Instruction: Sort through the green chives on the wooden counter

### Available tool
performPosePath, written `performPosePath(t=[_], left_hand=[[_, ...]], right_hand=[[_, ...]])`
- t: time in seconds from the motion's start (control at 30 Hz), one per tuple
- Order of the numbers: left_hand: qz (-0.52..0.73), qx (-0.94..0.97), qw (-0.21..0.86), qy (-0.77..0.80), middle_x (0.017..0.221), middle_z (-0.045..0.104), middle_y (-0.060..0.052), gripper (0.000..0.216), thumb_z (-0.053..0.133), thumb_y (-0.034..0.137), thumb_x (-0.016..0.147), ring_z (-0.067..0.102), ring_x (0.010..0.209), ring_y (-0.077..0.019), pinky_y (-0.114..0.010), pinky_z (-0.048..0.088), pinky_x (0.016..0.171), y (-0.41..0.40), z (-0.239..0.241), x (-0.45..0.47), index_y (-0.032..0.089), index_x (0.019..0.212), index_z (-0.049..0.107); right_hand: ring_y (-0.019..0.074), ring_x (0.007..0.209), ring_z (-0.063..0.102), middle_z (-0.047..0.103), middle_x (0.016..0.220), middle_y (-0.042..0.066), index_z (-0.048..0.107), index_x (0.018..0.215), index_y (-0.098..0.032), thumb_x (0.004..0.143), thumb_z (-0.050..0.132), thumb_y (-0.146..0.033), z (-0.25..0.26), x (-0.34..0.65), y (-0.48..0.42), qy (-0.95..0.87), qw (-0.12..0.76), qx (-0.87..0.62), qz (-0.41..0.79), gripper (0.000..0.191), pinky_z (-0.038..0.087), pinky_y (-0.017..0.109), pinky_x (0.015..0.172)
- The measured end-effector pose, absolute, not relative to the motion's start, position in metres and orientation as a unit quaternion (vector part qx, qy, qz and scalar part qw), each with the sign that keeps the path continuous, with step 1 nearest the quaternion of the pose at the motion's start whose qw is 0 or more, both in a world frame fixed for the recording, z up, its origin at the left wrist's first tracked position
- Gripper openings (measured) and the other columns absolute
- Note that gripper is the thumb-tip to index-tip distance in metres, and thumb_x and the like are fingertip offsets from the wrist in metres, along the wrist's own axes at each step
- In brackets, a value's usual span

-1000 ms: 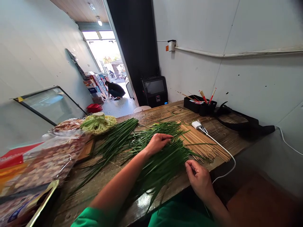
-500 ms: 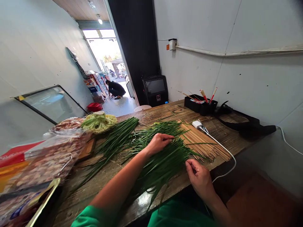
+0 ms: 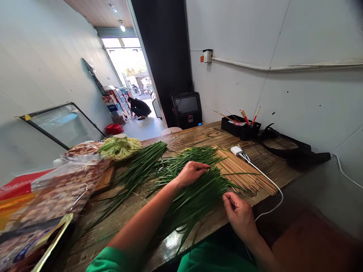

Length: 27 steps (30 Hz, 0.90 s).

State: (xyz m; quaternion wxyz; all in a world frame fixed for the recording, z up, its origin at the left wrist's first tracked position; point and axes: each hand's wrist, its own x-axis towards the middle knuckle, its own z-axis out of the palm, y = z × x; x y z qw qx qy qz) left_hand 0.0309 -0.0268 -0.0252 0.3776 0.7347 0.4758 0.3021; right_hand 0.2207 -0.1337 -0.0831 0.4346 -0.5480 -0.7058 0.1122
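Note:
A loose heap of long green chives (image 3: 181,177) lies across the wooden table (image 3: 133,206). My left hand (image 3: 191,172) rests on top of the heap, fingers curled down and pressed into the leaves. My right hand (image 3: 239,213) sits at the near right edge of the heap, thumb and fingers pinched together on the tips of a few chive leaves. A flat layer of thin bamboo skewers (image 3: 244,172) lies just right of the chives, partly under them.
A white charger with cable (image 3: 236,151) lies on the skewers. Behind it stand black trays with chopsticks (image 3: 241,126) and a dark bag (image 3: 286,147). A cauliflower (image 3: 119,145) and bagged food (image 3: 51,192) fill the left side. A person crouches in the far doorway (image 3: 138,107).
Hardly anything moved. My left hand slid slightly toward me over the chives; my right hand kept its pinch in the same spot.

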Motion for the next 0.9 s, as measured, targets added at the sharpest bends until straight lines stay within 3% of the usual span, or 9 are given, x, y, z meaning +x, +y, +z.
performPosePath(t=[0.1, 0.23, 0.57, 0.67, 0.77, 0.9], left_hand=[[0.299, 0.745, 0.35, 0.482, 0.08, 0.074, -0.002, 0.032, 0.056, 0.026, 0.081, 0.057, 0.061, -0.0108, -0.021, 0.045, 0.062, -0.026, -0.027, 0.031, 0.014, 0.106, 0.072], [0.314, 0.763, 0.312, 0.47, 0.099, 0.074, -0.005, 0.03, 0.057, 0.024, 0.081, 0.066, 0.081, -0.0149, -0.023, 0.049, 0.077, -0.025, -0.03, 0.03, 0.016, 0.106, 0.072], [0.227, 0.844, 0.263, 0.407, 0.113, 0.069, -0.005, 0.036, 0.048, 0.017, 0.086, 0.066, 0.101, -0.0179, -0.025, 0.048, 0.088, -0.031, -0.02, 0.024, 0.018, 0.116, 0.067], [0.179, 0.865, 0.275, 0.379, 0.113, 0.07, -0.005, 0.038, 0.053, 0.023, 0.085, 0.066, 0.098, -0.0168, -0.024, 0.047, 0.085, -0.029, -0.005, 0.008, 0.019, 0.122, 0.063], [0.186, 0.847, 0.259, 0.426, 0.1, 0.073, -0.003, 0.04, 0.055, 0.028, 0.084, 0.066, 0.081, -0.0146, -0.022, 0.047, 0.072, -0.025, 0.003, -0.005, 0.02, 0.123, 0.062], [0.197, 0.841, 0.194, 0.464, 0.087, 0.074, -0.003, 0.029, 0.055, 0.025, 0.084, 0.062, 0.071, -0.0136, -0.021, 0.043, 0.068, -0.02, -0.003, -0.003, 0.02, 0.106, 0.072]], right_hand=[[0.0104, 0.046, 0.053, 0.057, 0.055, -0.002, 0.06, 0.079, -0.018, 0.093, 0.041, -0.038, -0.083, 0.221, -0.133, -0.707, 0.433, -0.549, 0.111, 0.032, 0.036, 0.022, 0.047], [0.011, 0.047, 0.054, 0.059, 0.056, -0.002, 0.06, 0.079, -0.018, 0.093, 0.04, -0.039, -0.084, 0.221, -0.133, -0.705, 0.431, -0.552, 0.107, 0.032, 0.037, 0.022, 0.048], [0.0107, 0.046, 0.055, 0.058, 0.054, -0.003, 0.059, 0.078, -0.019, 0.093, 0.041, -0.037, -0.083, 0.22, -0.134, -0.705, 0.442, -0.547, 0.09, 0.031, 0.038, 0.022, 0.046], [0.0096, 0.044, 0.054, 0.058, 0.054, -0.004, 0.061, 0.08, -0.019, 0.093, 0.043, -0.036, -0.084, 0.221, -0.137, -0.707, 0.449, -0.538, 0.095, 0.028, 0.038, 0.02, 0.045], [0.0089, 0.048, 0.057, 0.061, 0.058, -0.003, 0.061, 0.081, -0.019, 0.092, 0.046, -0.033, -0.086, 0.222, -0.142, -0.708, 0.476, -0.514, 0.089, 0.024, 0.042, 0.018, 0.048], [0.0084, 0.047, 0.057, 0.062, 0.059, -0.003, 0.062, 0.079, -0.019, 0.091, 0.049, -0.03, -0.09, 0.226, -0.147, -0.712, 0.498, -0.49, 0.071, 0.02, 0.044, 0.017, 0.048]])
